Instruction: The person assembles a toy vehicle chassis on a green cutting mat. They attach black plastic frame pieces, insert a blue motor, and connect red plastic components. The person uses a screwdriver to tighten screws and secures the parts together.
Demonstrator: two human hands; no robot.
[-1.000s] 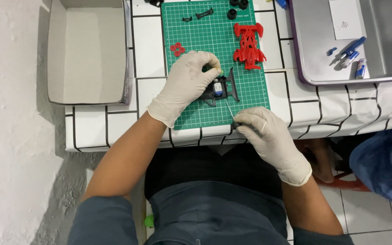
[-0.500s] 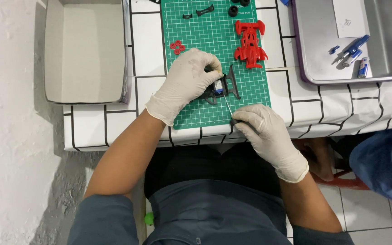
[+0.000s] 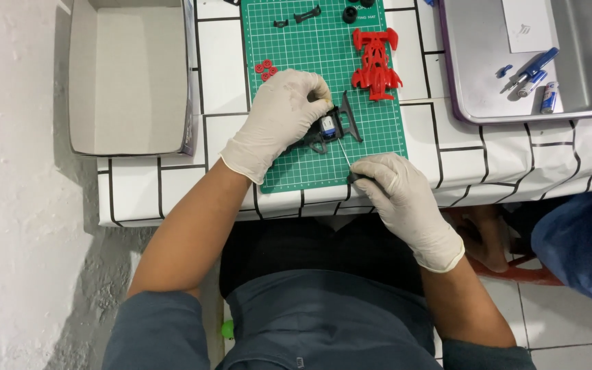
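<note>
Green mat on checked table, taken as landmark. Left hand, gloved, closed over black chassis at mat's lower centre, pinning it down. Right hand, gloved, at mat's lower right corner, closed around screwdriver, tip angled up to chassis. Red body on mat's upper right. Red gears near mat's left edge. Grey box left of mat. Metal tray right of mat.
</note>
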